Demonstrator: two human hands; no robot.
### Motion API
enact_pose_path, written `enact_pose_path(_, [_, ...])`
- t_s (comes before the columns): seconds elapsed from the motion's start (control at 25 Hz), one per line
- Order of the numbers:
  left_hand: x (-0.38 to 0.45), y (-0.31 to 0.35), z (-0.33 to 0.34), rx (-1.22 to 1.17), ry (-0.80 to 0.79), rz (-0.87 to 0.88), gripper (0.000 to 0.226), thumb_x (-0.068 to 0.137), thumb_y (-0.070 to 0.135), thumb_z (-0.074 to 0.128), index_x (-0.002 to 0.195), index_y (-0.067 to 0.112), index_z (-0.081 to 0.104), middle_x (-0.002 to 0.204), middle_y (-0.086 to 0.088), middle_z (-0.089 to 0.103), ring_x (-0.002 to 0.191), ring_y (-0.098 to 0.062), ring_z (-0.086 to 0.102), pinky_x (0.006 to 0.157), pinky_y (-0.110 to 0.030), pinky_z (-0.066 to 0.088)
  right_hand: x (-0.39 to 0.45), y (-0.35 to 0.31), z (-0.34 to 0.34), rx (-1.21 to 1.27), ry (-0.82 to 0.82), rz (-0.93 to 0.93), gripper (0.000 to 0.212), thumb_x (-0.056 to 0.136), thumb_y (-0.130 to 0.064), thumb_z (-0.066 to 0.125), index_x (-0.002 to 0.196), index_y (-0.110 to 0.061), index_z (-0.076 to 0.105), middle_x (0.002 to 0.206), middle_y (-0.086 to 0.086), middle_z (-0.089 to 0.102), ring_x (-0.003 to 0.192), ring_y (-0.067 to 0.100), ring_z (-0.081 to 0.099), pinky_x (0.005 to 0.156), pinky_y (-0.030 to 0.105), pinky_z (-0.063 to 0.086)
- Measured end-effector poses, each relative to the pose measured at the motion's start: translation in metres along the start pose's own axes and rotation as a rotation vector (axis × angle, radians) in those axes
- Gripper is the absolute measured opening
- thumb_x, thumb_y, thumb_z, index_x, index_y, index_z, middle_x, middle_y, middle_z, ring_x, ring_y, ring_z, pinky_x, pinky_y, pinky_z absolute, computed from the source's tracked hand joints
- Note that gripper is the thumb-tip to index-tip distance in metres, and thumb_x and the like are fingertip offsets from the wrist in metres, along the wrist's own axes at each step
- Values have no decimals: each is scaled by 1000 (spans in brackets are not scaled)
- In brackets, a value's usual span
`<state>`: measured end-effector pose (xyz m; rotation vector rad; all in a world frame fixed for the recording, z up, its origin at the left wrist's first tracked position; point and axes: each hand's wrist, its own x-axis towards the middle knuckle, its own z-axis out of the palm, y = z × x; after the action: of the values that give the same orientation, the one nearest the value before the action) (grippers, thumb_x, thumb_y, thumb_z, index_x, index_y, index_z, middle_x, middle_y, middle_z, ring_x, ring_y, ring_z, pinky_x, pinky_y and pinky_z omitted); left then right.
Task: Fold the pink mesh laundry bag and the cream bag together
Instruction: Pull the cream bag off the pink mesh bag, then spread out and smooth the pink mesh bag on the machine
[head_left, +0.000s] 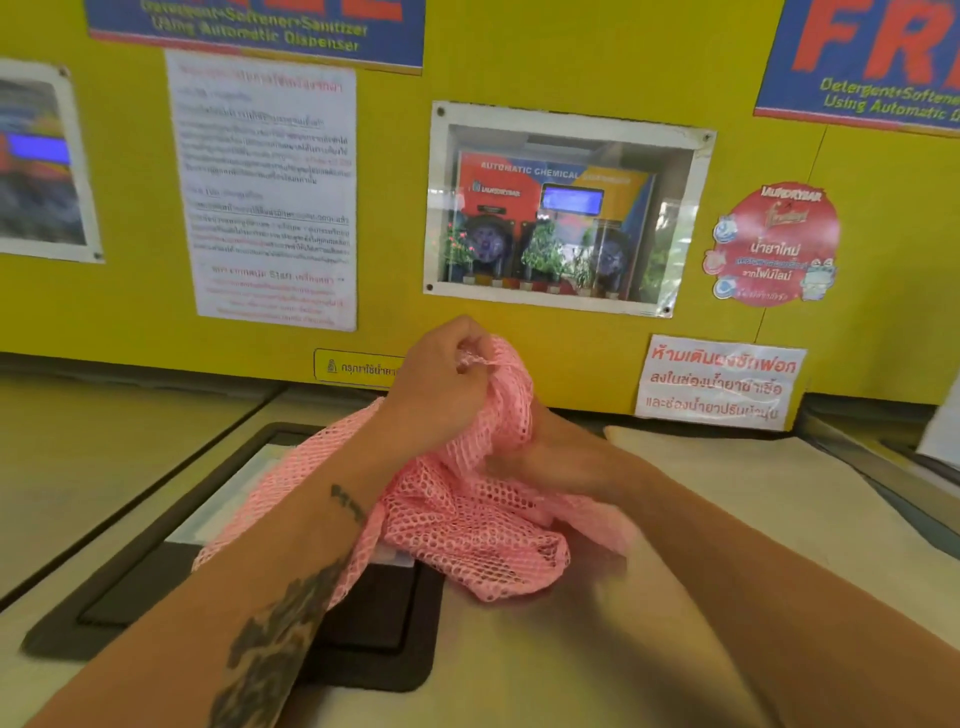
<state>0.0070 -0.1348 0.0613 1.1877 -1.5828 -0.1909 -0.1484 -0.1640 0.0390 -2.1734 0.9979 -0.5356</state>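
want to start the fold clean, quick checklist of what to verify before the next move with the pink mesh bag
1. Left hand grips the pink mesh bag: ok, fist closed on a bunched top.
2. Right hand holds the mesh: cannot tell, fingers hidden by mesh.
3. Mesh flat enough to fold: not ok, crumpled.
4. Cream bag laid out flat: ok, beside the mesh at right.
5. Mesh aligned on the cream bag: not ok.
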Motion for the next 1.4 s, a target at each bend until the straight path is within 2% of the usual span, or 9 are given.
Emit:
enact_pose_path(0.12, [-3, -4, -7, -15, -48, 31, 9, 87, 9, 62, 88, 16, 56, 89, 14, 56, 79, 12, 50, 66, -3, 34, 27, 21, 17, -216, 228, -47, 28, 75, -13, 65, 102, -20, 64, 93, -4, 70, 85, 15, 64, 77, 44, 58])
enact_pose_path(0.28, [-3, -12, -20, -89, -49, -28, 7, 92, 22, 61, 98, 17, 59, 98, 7, 60, 84, -6, 56, 68, -16, 41, 7, 10, -29, -308, 479, -121, 41, 79, -9, 64, 118, -22, 57, 103, -3, 68, 92, 20, 62, 68, 29, 47])
enact_pose_path(0.48, [-7, -10, -9, 52, -131, 29, 10, 91, 15, 63, 99, 20, 63, 107, 4, 62, 90, -8, 61, 75, -19, 49, -52, 11, -116, -770, 656, -8, 62, 73, -11, 66, 132, -24, 53, 109, 12, 66, 101, 38, 62, 81, 45, 52])
enact_pose_path(0.6, [-12, -8, 2, 139, -255, 52, 11, 91, 15, 64, 96, 26, 65, 105, 11, 61, 91, -6, 61, 82, -31, 51, -87, 45, -132, -1130, 470, 340, 57, 82, -22, 67, 135, -29, 48, 117, 8, 60, 106, 36, 62, 79, 42, 51])
enact_pose_path(0.72, [-14, -1, 5, 148, -350, -8, 11, 94, 23, 61, 103, 26, 66, 101, 16, 60, 93, -7, 60, 76, -27, 48, -109, 81, -128, -884, 70, 551, 75, 75, -20, 69, 143, -36, 41, 136, -1, 59, 117, 24, 58, 92, 35, 49])
enact_pose_path(0.92, [-16, 8, -14, 291, -500, -36, 15, 96, 32, 57, 109, 34, 64, 107, 15, 62, 97, -2, 59, 81, -31, 47, -111, 79, -118, -633, -24, 468, 92, 83, -50, 65, 157, -30, 13, 164, -1, 22, 147, 23, 27, 119, 43, 25])
enact_pose_path(1.12, [-28, -4, -69, 413, -397, -56, 20, 92, 33, 61, 111, 33, 62, 120, 7, 61, 113, -11, 57, 95, -32, 44, -94, 6, -85, -747, 102, 156, 85, 90, -30, 63, 157, -30, 12, 164, 0, 13, 150, 23, 16, 119, 44, 19])
enact_pose_path(1.28, [-44, -35, -103, 795, -747, -369, 110, 61, 73, 61, 150, 46, 2, 157, -6, 21, 141, -31, 31, 112, -50, 33, -61, -45, -22, -521, -150, 40, 77, 93, -34, 61, 157, -29, 17, 161, -6, 28, 146, 14, 29, 108, 25, 25])
enact_pose_path(1.4, [-63, -52, -116, 672, -679, -348, 121, 67, 48, 73, 140, 58, -23, 149, -9, 44, 113, -24, 63, 92, -46, 53, -25, -49, 29, -651, -256, -2, 71, 85, -36, 64, 148, -32, 30, 141, -7, 50, 127, 22, 50, 98, 33, 43])
